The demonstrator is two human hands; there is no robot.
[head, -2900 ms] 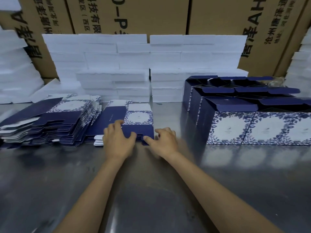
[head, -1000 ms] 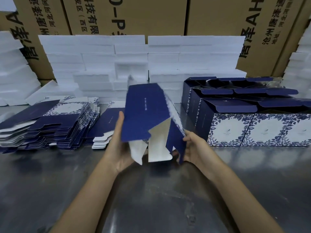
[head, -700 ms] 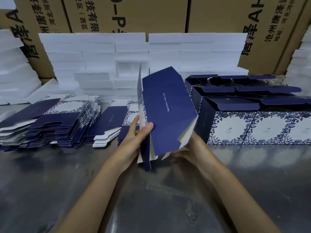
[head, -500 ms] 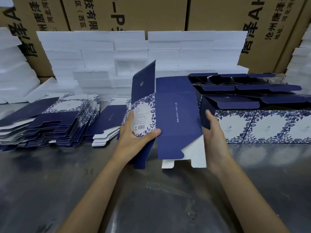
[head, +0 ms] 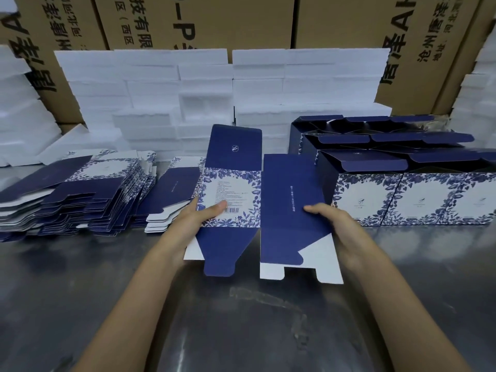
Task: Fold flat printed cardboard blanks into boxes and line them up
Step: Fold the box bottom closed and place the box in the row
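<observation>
- Steel-grey table [head: 80, 291], smooth and reflective with dull smears, filled the near half of the view.
- Blank [head: 257, 205], navy with a blue floral panel and barcode, was held up over the table's middle, partly opened: two panels faced the camera, the top flap stood up, and the white-backed bottom flaps hung down.
- Left hand [head: 198, 218] pinched the blank's left edge, thumb across the floral panel beside the barcode, fingers hidden behind.
- Right hand [head: 338, 226] gripped the blank's right edge, thumb lying on the navy panel, fingers curled behind the card.
- Flat blanks [head: 80, 194] lay fanned in a slumped stack on the table's left; a smaller stack [head: 171, 200] sat just beside it, behind the left hand.
- Boxes [head: 413, 183], already folded, stood on the right in touching rows, lids open, floral fronts toward the camera.
- White foam slabs [head: 204, 87] were stacked in courses along the back of the table, behind the blanks and the boxes; further foam piles rose at the far left [head: 18, 116] and far right [head: 477, 98] edges.
- Brown cartons [head: 349, 22], printed with large black Chinese characters, formed the back wall behind the foam.
</observation>
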